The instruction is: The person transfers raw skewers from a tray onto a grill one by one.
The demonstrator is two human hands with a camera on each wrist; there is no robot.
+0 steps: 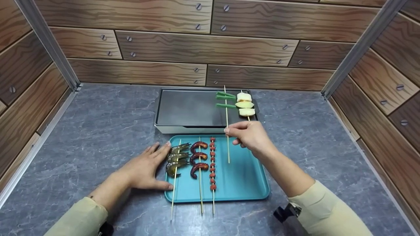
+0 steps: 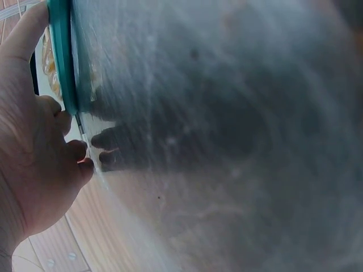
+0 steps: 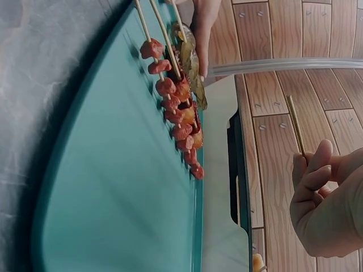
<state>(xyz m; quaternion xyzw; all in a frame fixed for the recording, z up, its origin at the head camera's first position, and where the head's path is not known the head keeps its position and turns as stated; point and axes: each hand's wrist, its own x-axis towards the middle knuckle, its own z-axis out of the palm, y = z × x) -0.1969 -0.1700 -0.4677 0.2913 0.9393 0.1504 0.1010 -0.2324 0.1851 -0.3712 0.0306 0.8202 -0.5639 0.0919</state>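
Note:
My right hand (image 1: 254,137) pinches a thin wooden skewer (image 1: 227,121) between thumb and fingers. Long green vegetable pieces (image 1: 226,106) are threaded on its far part, which overlaps the black griddle (image 1: 187,108) in the head view. In the right wrist view only the bare near end of this skewer (image 3: 296,122) shows. At the left side of the teal tray (image 1: 241,183), my left hand (image 1: 141,170) lies with fingers spread and straight, its fingertips and thumb at the rim. Closest to it is a skewer of shrimp (image 1: 177,157).
Also on the tray are a skewer of small octopus tentacles (image 1: 199,157) and one of red meat pieces (image 1: 212,164); the skewer ends stick out over the near rim. A skewer of pale vegetable chunks (image 1: 245,105) lies at the griddle's right end. Wood-patterned walls (image 1: 164,46) enclose the grey table.

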